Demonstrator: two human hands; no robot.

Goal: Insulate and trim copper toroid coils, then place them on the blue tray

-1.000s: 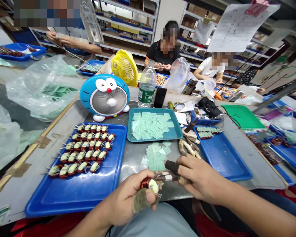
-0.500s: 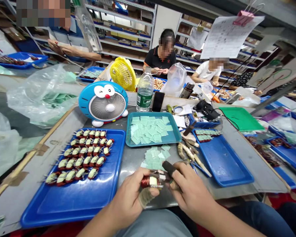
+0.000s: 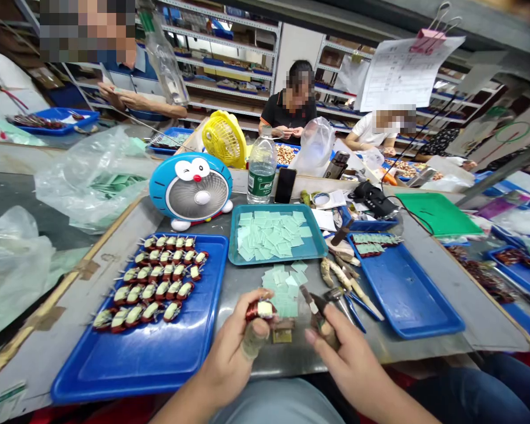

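Copper-wound coil (image 3: 255, 312) partly hidden by left-hand fingers (image 3: 252, 341)

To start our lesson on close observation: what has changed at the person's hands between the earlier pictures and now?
The right hand has drawn back from the copper coil in the left hand, and its snips now stand open. The left hand keeps its grip. The blue tray of coils and the teal tray stayed put.

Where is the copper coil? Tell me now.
In the head view, the copper coil is pinched in the left hand, low near the centre, just left of the loose pale green squares and right of the large blue tray.
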